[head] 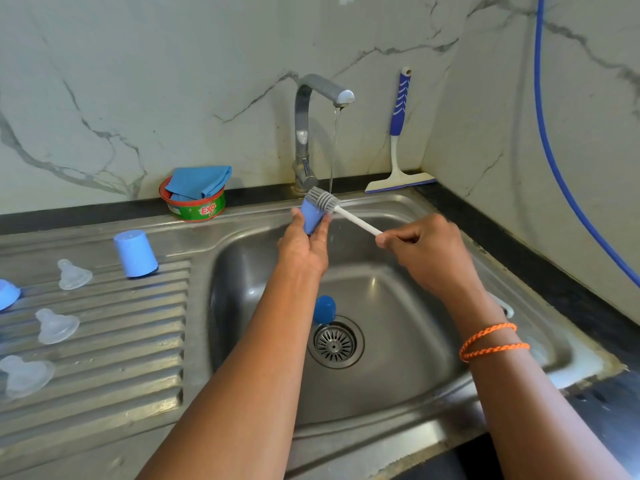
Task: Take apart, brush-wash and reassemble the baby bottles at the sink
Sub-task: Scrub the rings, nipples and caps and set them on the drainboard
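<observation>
Head view: the left hand [304, 247] has its fingers wrapped round a blue cap [311, 216], held beneath the running tap [323, 95]. The right hand [426, 251] pinches the brush [323, 200] handle, its bristles just above the left fingers. Best to tilt the cap's mouth toward the stream, push the bristles fully inside and twist.

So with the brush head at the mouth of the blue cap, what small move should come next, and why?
Probably push the brush down into the cap and twist. The left hand grips the cap just beside the running water, the right hand pinches the handle, and the bristles sit at the cap's open mouth, not yet clearly inside.
</observation>
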`<act>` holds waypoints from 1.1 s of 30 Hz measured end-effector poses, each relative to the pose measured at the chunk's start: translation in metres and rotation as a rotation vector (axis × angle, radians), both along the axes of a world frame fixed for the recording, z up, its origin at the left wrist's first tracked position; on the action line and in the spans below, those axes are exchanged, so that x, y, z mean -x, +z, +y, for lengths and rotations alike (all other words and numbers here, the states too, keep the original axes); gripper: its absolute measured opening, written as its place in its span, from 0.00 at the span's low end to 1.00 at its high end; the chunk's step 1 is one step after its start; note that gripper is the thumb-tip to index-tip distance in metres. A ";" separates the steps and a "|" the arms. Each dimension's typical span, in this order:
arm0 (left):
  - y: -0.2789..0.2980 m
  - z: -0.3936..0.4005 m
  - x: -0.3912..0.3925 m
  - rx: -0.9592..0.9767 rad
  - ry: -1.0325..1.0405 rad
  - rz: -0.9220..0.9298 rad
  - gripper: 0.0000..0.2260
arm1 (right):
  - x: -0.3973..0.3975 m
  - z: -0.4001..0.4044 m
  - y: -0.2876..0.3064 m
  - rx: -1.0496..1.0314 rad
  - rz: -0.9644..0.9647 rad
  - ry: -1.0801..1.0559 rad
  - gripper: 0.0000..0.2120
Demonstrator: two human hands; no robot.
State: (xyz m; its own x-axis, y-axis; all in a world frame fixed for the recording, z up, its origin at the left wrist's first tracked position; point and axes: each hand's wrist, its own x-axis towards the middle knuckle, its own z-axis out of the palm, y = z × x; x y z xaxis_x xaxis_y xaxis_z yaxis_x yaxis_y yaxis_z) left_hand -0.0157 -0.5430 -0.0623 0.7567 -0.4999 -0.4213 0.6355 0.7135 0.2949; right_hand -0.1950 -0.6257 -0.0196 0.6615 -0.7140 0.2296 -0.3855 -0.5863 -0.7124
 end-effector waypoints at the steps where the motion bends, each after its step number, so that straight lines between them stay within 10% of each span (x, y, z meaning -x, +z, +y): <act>1: -0.001 0.000 0.000 -0.019 -0.024 -0.021 0.17 | -0.002 0.002 -0.002 0.001 -0.010 0.008 0.05; 6: 0.000 -0.006 0.007 -0.043 -0.138 -0.130 0.08 | -0.015 0.009 -0.010 0.086 -0.033 -0.034 0.07; 33: -0.001 0.000 -0.003 0.036 -0.071 -0.089 0.21 | -0.012 -0.002 -0.011 0.076 -0.002 -0.150 0.07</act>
State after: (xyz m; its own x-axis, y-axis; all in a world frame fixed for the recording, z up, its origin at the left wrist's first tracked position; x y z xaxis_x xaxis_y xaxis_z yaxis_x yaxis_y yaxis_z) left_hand -0.0131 -0.5431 -0.0631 0.7528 -0.5668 -0.3347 0.6570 0.6791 0.3274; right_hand -0.1834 -0.6273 -0.0309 0.5485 -0.7850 0.2879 -0.4716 -0.5748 -0.6687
